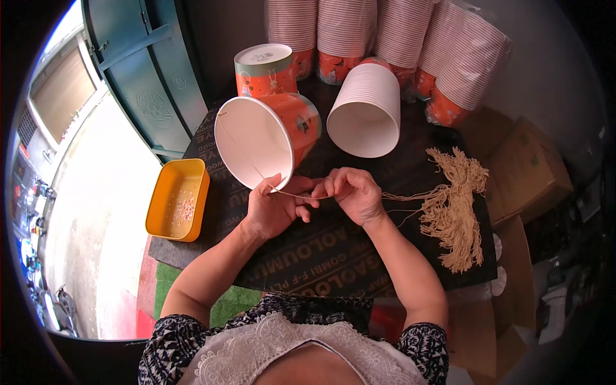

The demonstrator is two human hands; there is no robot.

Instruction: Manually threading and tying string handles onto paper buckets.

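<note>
Head view, the only one. Orange paper bucket [269, 138] with white inside lies tilted on its side on the dark tabletop [321, 256], open mouth toward the person, its near rim resting against the left hand [273, 208]. A thin beige string [292, 194] runs taut from the left hand's fingers across to the right hand [353, 192]; another strand crosses the bucket's white interior up to the far rim. Left hand: fingers closed in a pinch on the string, thumb up against the bucket rim. Right hand: fingers curled shut, pinching the other end of the string. Judgement: the bucket is light, thin-walled paper, easily dented, so best steadied at the rolled rim rather than squeezed on the wall; the string is limp and fine, likely slippery, and wants a fingertip pinch close to its end. A bundle of cut strings [452, 205] lies just right of the right hand. Stacked paper cups [366, 112] lie behind; a yellow tray [178, 199] sits at the left table edge.
</note>
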